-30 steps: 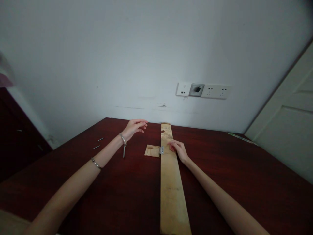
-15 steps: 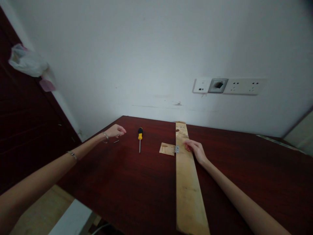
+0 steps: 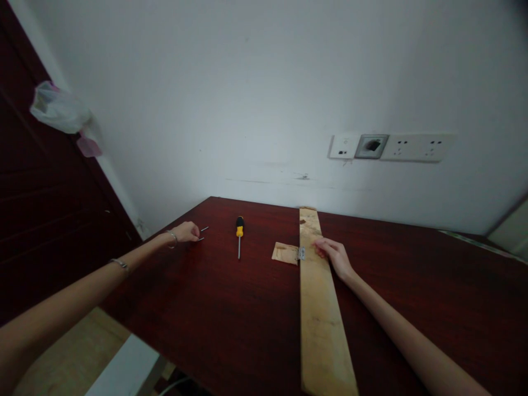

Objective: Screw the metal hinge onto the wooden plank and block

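My left hand (image 3: 187, 231) is low over the left side of the table, its fingers pinched at a short, thin metal rod (image 3: 201, 239). A second thin metal rod (image 3: 205, 229) lies just beyond the fingertips. My right hand (image 3: 335, 257) has its fingers curled against the right edge of a long wooden board (image 3: 324, 324); whether anything small sits inside them is hidden. Beside those fingers, a small metal hinge (image 3: 302, 253) joins the board to a short wooden piece (image 3: 285, 253) on its left. Between my hands lies a yellow-and-black screwdriver (image 3: 240, 234), its tip towards me.
The dark red table (image 3: 247, 324) meets a white wall (image 3: 247, 110) at the back. Sockets (image 3: 416, 147) are set in the wall at right. A plastic bag (image 3: 61, 107) hangs by the dark door (image 3: 25, 192) at left. A white ledge (image 3: 124, 368) stands below the table's front-left edge.
My left hand has moved down and slightly left onto the table, by the metal rods. My right hand stays on the board. The whole view has shifted slightly.
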`<action>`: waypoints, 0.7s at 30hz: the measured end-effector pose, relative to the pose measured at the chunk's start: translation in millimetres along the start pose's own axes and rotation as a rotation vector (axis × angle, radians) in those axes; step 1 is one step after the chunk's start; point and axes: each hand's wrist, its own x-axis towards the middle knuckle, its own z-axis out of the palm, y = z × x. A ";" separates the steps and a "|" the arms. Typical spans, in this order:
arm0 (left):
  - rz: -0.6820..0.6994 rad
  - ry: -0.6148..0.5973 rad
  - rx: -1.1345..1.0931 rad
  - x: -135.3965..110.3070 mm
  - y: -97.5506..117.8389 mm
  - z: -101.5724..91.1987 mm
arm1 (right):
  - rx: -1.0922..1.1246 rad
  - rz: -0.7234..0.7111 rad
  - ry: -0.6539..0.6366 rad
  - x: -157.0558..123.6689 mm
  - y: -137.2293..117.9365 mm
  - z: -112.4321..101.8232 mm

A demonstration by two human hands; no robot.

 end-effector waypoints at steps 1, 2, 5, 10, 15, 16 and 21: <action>0.005 -0.007 0.010 0.4 0.4 -0.1 | -0.001 0.001 0.000 -0.3 -0.5 0.1; 0.008 -0.013 0.020 0.5 0.6 0.0 | -0.001 0.002 0.000 -0.5 -1.0 0.2; 0.010 -0.025 0.044 0.3 0.6 1.5 | -0.002 0.005 0.004 -0.8 -2.5 0.7; -0.014 -0.023 0.081 2.3 -1.6 6.3 | 0.001 0.012 0.005 -1.5 -5.2 2.1; -0.040 -0.005 0.115 7.3 -3.5 10.5 | 0.004 0.009 0.009 -2.7 -6.6 3.0; -0.040 0.001 0.120 7.7 -3.4 10.7 | 0.005 0.008 0.010 -2.8 -6.7 3.1; -0.010 0.062 0.118 11.3 2.9 3.4 | 0.008 -0.007 0.017 -2.4 -8.0 4.0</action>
